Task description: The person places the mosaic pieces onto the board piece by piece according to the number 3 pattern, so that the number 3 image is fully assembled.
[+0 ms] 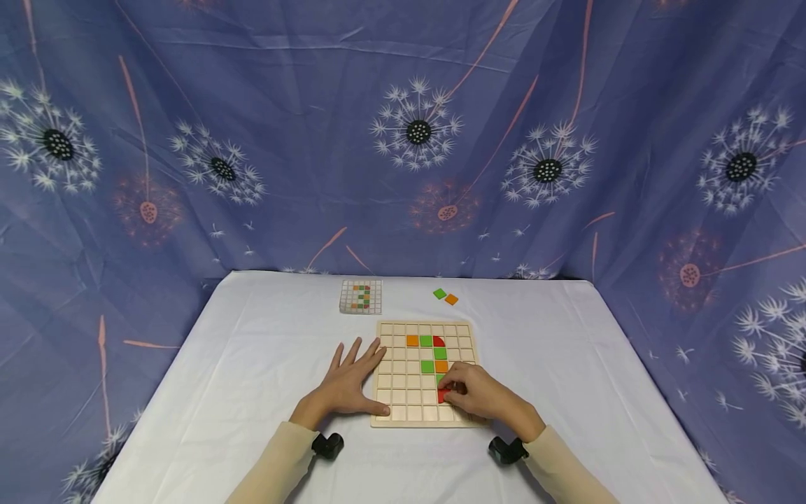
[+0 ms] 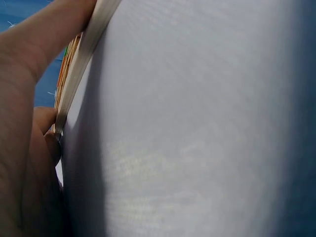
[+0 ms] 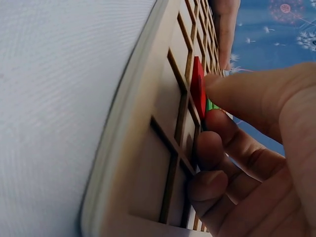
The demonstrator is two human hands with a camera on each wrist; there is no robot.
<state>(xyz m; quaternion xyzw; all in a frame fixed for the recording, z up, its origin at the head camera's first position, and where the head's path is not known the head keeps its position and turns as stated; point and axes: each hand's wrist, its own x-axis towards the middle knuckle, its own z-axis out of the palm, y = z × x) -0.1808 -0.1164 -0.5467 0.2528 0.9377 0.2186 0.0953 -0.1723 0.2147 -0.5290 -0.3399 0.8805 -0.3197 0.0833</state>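
Note:
A wooden grid board (image 1: 403,416) lies on the white table. My right hand (image 1: 481,392) is over its right half, with thumb and forefinger pinching a red tile (image 3: 198,86) at a cell; the other fingers curl above the grid. Just beyond, a green tile (image 1: 439,379) is partly covered by the fingers. Further up the board are an orange tile (image 1: 412,341), a rounded red tile (image 1: 439,341) and several more green and orange squares. With fingers spread, my left hand (image 1: 345,387) rests along the board's left edge, its thumb at the near left corner.
Behind the board at left lies a small pattern block (image 1: 361,297) showing a coloured grid. A loose green tile (image 1: 439,293) and a loose orange tile (image 1: 451,299) lie on the table (image 1: 535,336) behind the board. A blue dandelion cloth (image 1: 302,140) hangs at the back.

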